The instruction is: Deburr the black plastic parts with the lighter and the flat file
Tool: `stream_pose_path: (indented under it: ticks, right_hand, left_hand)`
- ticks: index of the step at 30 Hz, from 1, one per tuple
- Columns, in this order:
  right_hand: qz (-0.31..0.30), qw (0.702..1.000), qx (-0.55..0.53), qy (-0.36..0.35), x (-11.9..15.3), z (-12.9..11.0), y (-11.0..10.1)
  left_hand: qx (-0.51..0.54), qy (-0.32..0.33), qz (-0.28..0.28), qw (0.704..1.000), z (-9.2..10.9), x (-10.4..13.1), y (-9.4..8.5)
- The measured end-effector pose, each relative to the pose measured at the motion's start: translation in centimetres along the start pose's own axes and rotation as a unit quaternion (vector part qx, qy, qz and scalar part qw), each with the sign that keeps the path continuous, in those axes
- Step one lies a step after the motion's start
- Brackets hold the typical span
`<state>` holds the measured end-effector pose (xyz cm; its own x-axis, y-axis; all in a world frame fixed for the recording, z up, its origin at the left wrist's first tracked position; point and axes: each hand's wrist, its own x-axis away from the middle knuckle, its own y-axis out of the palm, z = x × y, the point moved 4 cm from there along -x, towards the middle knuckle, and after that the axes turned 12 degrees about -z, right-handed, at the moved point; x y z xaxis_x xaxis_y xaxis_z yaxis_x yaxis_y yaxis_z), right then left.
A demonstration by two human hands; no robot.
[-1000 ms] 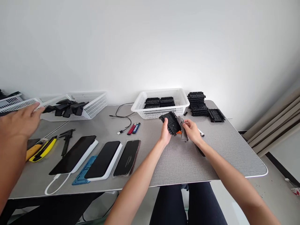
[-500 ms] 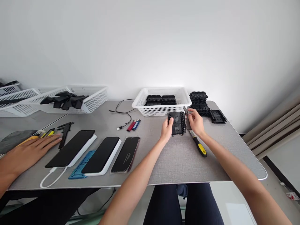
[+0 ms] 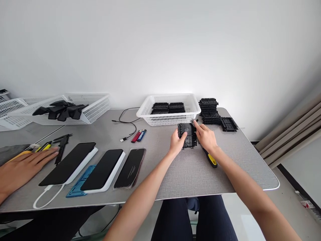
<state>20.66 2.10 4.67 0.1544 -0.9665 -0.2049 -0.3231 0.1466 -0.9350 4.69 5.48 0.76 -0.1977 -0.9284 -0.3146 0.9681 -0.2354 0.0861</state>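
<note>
My left hand [image 3: 177,141] grips a black ribbed plastic part [image 3: 189,135] by its left side, thumb on its face, above the table. At the part's upper right edge, my right hand [image 3: 206,136] is closed on a small metal tool [image 3: 193,122], most of it hidden by the fingers. Under my right hand lies a black and yellow handled tool [image 3: 212,160]. Just behind is a white basket [image 3: 173,119] with several similar black parts in it. A stack of black parts [image 3: 209,110] stands right of the basket, with a single one [image 3: 229,124] beside it.
Three phones lie at centre left, one on a blue mat [image 3: 79,182]. Red and blue lighters [image 3: 138,136] and a black cable [image 3: 132,126] lie behind them. Another person's hand [image 3: 27,165] rests near a caliper [image 3: 62,147]. White baskets [image 3: 96,108] stand at the back left.
My right hand has brought the metal tool against the part's upper right edge, covering more of the yellow-handled tool. The view has shifted slightly, moving the table items left.
</note>
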Motion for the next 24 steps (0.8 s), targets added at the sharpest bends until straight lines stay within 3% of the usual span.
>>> stream_pose_path:
  ticks: [6,15,24]
  right_hand:
    - [-0.029,0.997,0.071,0.024,0.1,-1.1,0.9]
    - [-0.009,0.989,0.144,0.033,0.8,-1.8,1.6]
    - [-0.12,0.981,0.135,-0.063,1.7,-4.5,3.2]
  left_hand:
    - [-0.006,0.01,0.024,1.0,0.1,0.2,0.0]
    - [-0.067,0.045,0.011,0.997,-0.6,0.1,0.1]
    - [-0.101,0.057,0.131,0.985,-1.9,-2.0,-4.8]
